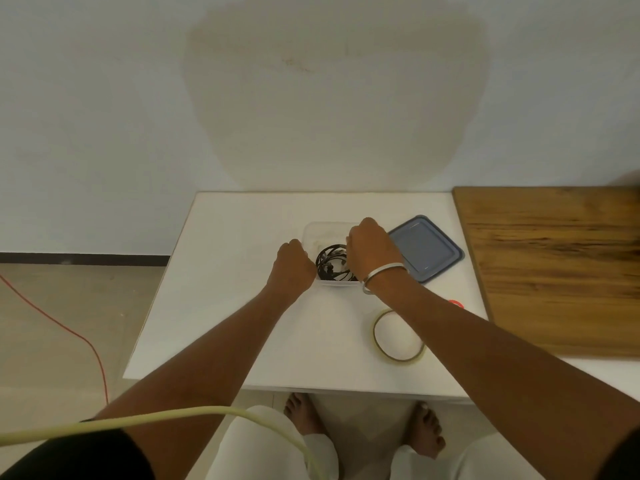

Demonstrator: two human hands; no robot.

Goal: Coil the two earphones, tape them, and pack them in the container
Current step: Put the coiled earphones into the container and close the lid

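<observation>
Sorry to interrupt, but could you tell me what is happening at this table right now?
A person is packing coiled black earphones into a clear container on the white table. The left hand rests closed against the container's left wall, and the right hand reaches over its right side above the coils. The blue lid lies off to the right, and the tape roll sits nearer the person, under the right forearm.

Both forearms are bare. The right wrist carries a plain silver bangle [382, 276]. Black short sleeves [86, 452] show at the upper arms. The legs wear loose white trousers [273, 441], and the feet [427, 433] are bare.
</observation>
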